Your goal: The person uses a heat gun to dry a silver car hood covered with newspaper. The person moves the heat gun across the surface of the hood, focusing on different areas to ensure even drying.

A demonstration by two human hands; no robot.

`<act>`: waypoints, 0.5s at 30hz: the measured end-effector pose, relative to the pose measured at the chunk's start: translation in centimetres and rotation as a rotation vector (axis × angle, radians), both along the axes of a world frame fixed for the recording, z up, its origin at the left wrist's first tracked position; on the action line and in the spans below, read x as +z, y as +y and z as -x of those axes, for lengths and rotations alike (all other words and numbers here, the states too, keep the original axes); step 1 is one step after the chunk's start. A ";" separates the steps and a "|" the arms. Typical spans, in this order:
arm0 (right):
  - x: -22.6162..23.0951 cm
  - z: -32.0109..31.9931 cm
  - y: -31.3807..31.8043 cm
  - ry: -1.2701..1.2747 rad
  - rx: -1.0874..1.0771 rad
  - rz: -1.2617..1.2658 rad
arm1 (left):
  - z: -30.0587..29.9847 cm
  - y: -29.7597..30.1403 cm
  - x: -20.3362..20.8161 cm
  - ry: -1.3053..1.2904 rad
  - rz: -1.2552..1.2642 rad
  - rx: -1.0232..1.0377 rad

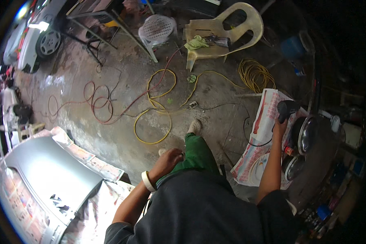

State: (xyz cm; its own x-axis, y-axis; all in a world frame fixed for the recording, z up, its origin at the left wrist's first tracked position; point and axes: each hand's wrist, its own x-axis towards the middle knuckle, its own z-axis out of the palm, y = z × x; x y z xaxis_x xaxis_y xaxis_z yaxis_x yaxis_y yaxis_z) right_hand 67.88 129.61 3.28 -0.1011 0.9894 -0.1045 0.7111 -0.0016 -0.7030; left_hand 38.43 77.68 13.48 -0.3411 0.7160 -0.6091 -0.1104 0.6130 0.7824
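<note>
My right hand (280, 127) is wrapped round the handle of a black hair dryer (287, 108), held out at the right above newspaper sheets (267, 106). From the dryer a thin black cord (248, 141) loops down and runs left over the floor. Under and beside my right forearm are round chrome-rimmed lamps (307, 135) and a pale round dish-like piece (257, 170). In front of my green trousers hangs my left hand (169, 160), fingers loosely bent, nothing seen in it. A white band circles that wrist.
A silver car panel (55, 162) lies on newspaper at the left. Yellow hose (170, 122) and red hose (94, 107) loop across the concrete. Ahead stand a cream plastic chair (248, 28) with a spray gun and cloth, a white stool (156, 29) and a metal-framed table (93, 15).
</note>
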 end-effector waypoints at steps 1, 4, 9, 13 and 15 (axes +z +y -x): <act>2.9 0.6 -2.1 0.045 0.026 0.001 | 0.1 0.2 -0.7 0.013 -0.015 -0.030; 13.8 8.5 -9.4 0.384 0.237 0.109 | -1.1 -0.3 -2.6 0.234 -0.017 -0.178; 28.7 14.2 -20.5 0.843 0.566 0.374 | -2.7 3.3 -5.3 0.486 -0.195 -0.206; 38.3 17.3 -29.4 1.010 0.901 0.405 | -2.4 6.2 -3.9 0.660 -0.358 -0.149; 43.1 18.5 -33.5 0.995 0.981 0.354 | -2.8 6.1 -4.2 0.641 -0.501 -0.040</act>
State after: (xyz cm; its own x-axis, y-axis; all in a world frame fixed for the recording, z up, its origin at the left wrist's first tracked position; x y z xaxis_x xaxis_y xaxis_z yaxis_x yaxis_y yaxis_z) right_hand 49.39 96.08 46.34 -0.8886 0.4165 0.1922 -0.2484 -0.0847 -0.9650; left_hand 41.24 83.73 9.33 -0.4834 0.8706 0.0919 0.4662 0.1671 0.8688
